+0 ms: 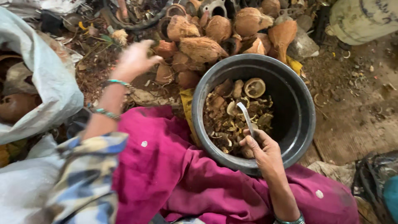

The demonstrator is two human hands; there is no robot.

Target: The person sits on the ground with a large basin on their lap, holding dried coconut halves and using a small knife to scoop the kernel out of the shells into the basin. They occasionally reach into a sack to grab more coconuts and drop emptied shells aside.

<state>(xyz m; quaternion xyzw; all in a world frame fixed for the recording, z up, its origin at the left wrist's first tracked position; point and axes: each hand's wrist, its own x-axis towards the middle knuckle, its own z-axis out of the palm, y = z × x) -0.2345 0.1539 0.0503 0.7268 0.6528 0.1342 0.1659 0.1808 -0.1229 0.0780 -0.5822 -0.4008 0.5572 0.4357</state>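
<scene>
Head cam, looking down at lap & ground.

Magenta cloth (174, 174) over the lap fills bottom centre; blue/yellow patterned sleeve (89, 174) on the left arm.

Grey-white sack (45, 83) at far left, slumped open, brown husk showing inside its mouth.

Black round tub (296, 120) sits on the ground just beyond the knees, approx half full of coconut shell bits (226, 120), w/ 1 small empty half-shell cup near the top of the heap.

Pile of husked coconuts (207, 37) directly behind the tub, touching its far rim; brown, fibrous, some split open. More junk & dark metal parts behind the pile, too cluttered to tell apart.

Pale drum (365, 18) lies tilted at top right. Dirt floor (356, 112) at right, littered w/ small shell curls.

Left hand (134, 60) reaches fwd to the near-left edge of the pile, motion-blurred; fingers look curled toward a coconut piece, but can't tell if it's gripping anything. Green bangles (110, 97) on that wrist.

Right hand (261, 145) over the near rim of the tub, fingers pressed together around the handle of a curved metal tool (245, 116); blade points up & away over the shell bits. Bangle on this wrist too, at the bottom edge.
</scene>
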